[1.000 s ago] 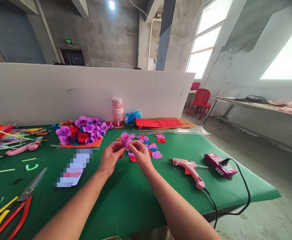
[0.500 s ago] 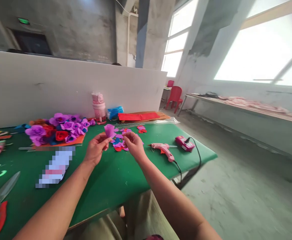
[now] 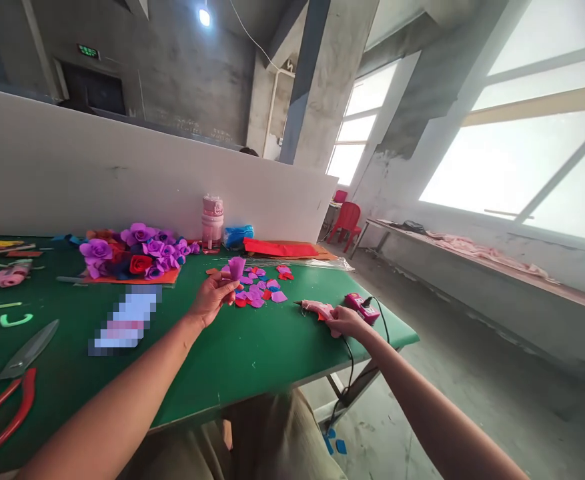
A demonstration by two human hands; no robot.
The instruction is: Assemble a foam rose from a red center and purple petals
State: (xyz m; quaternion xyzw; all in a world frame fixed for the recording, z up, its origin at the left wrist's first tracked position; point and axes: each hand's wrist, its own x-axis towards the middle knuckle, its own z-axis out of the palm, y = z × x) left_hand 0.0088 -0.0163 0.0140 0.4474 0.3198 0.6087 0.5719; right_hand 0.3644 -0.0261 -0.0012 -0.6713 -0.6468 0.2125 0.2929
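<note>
Between the fingers of my left hand (image 3: 214,298) is a small purple paper flower (image 3: 237,268), its petals pointing up. My right hand (image 3: 348,323) is closed round the handle of a pink glue gun (image 3: 318,309), whose nozzle points left over the green table (image 3: 222,360). Loose purple, red and blue paper petals (image 3: 258,293) lie scattered just beyond and to the right of my left hand. A cord runs from the glue gun's handle down past the table edge.
Finished paper roses (image 3: 139,250) are heaped at the back left. Large red-handled scissors (image 3: 25,373) lie at the left front, a blurred-out flat object (image 3: 127,320) nearby. A pink bottle (image 3: 213,223) stands before the white partition (image 3: 162,173). A magenta power strip (image 3: 361,307) sits at right.
My right hand has left the petals, moved right and closed on the glue gun's handle. My left hand still holds the purple flower. The head view has shifted and tilted.
</note>
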